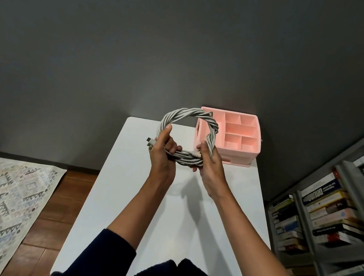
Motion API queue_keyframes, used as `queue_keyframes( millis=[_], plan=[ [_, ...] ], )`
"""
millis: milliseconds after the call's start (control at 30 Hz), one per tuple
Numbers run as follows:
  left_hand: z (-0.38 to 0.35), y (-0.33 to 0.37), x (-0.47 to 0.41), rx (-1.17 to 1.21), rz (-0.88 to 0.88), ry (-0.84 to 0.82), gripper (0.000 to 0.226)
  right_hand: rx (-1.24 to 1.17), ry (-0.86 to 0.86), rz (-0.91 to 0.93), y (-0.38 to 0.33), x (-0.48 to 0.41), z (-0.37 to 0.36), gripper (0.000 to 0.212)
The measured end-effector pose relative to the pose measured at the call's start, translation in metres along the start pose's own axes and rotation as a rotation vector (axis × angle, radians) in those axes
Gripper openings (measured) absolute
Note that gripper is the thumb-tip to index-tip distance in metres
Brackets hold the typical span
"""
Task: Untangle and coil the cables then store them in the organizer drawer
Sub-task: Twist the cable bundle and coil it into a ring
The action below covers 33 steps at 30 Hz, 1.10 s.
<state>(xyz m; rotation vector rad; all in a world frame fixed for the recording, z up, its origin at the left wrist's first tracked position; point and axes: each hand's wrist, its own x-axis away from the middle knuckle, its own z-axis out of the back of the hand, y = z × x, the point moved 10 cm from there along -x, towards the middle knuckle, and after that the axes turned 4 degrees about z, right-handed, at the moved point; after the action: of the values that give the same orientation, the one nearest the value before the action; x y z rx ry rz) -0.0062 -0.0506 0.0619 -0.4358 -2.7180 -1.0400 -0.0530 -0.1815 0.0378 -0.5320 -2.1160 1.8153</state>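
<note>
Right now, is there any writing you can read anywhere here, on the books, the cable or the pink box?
"DRUMMING", roughly: white letters on a dark blue book spine on the shelf; the reading is uncertain.
Other book spines: print too small and blurred to read.
Cable, held in both hands: no text visible.
Organizer: no label visible.
Rug: pattern only, no words.

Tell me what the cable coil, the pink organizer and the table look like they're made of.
The cable coil, held in both hands, looks like matte light-grey rubber or plastic sheathing with metal-tipped plugs, though I can't be sure of the jacket. The pink organizer appears to be moulded plastic: thin, even walls and dividers, soft sheen. The table has a smooth white top, likely laminate or painted board, with faint reflections.
</note>
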Motion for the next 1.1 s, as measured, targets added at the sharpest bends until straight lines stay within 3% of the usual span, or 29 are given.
queue_keyframes(
  millis=[167, 300, 400, 500, 867, 1000, 1100],
  plan=[
    [-0.003, -0.001, 0.000, 0.028, 0.007, 0.000, 0.037, 0.018, 0.039, -0.070, -0.006, 0.002, 0.001, 0.039],
    [0.001, 0.014, -0.006, 0.003, -0.045, 0.008, 0.035, 0.160, -0.207, -0.121, -0.007, -0.001, -0.008, 0.034],
    [0.002, 0.021, -0.008, -0.009, -0.049, -0.012, 0.030, 0.008, -0.378, -0.132, -0.011, 0.001, -0.011, 0.024],
    [0.000, 0.019, -0.008, 0.033, -0.016, -0.049, 0.034, -0.147, -0.461, -0.178, -0.016, 0.004, -0.012, 0.040],
    [-0.011, 0.014, -0.009, 0.084, -0.003, -0.108, 0.038, -0.428, -0.302, -0.059, -0.009, 0.005, -0.013, 0.052],
    [-0.001, 0.022, -0.012, 0.018, -0.062, -0.034, 0.037, -0.331, -0.335, -0.062, -0.009, 0.009, -0.018, 0.053],
    [0.001, 0.028, -0.014, 0.005, -0.106, -0.031, 0.038, -0.055, -0.368, -0.069, -0.008, 0.010, -0.022, 0.035]
  ],
)
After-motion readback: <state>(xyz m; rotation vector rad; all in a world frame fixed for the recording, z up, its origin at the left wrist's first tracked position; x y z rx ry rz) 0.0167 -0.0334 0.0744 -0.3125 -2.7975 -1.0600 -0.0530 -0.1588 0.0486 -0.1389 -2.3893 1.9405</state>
